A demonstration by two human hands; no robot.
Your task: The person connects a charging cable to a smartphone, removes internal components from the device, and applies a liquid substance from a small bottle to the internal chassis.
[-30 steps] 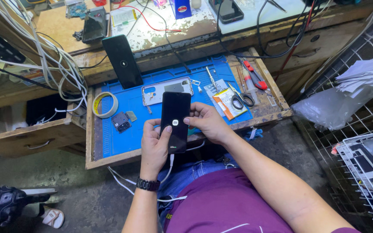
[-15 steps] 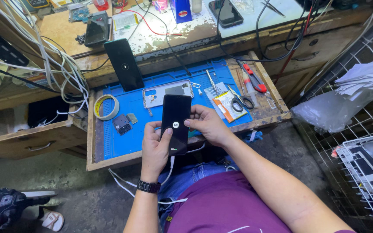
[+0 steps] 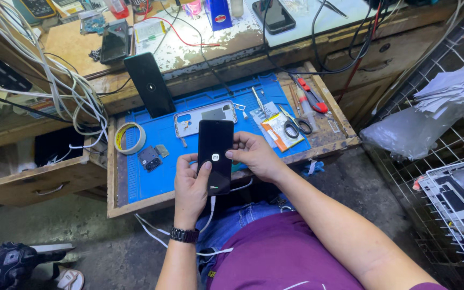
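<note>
Left hand (image 3: 190,188) wraps the lower left edge of a black smartphone (image 3: 215,156), thumb pressed on the glass just below a small white logo lit on the dark screen; the grip is closed on the phone. Right hand (image 3: 254,157) pinches the phone's right edge, fingers behind and thumb at the front, also closed on it. The phone is held upright above the near edge of the blue mat (image 3: 162,134), clear of the surface, with a white cable (image 3: 211,207) plugged into its bottom end. A dark wristwatch (image 3: 184,234) sits on the left wrist. On the mat, just beyond the phone, lies a silver phone frame (image 3: 205,117); to the left, a small camera module (image 3: 149,158) and a roll of tape (image 3: 130,138). To the right lie scissors (image 3: 296,123) and a red-handled cutter (image 3: 312,99). A second black phone (image 3: 149,84) leans upright at the far left of the mat.
</note>
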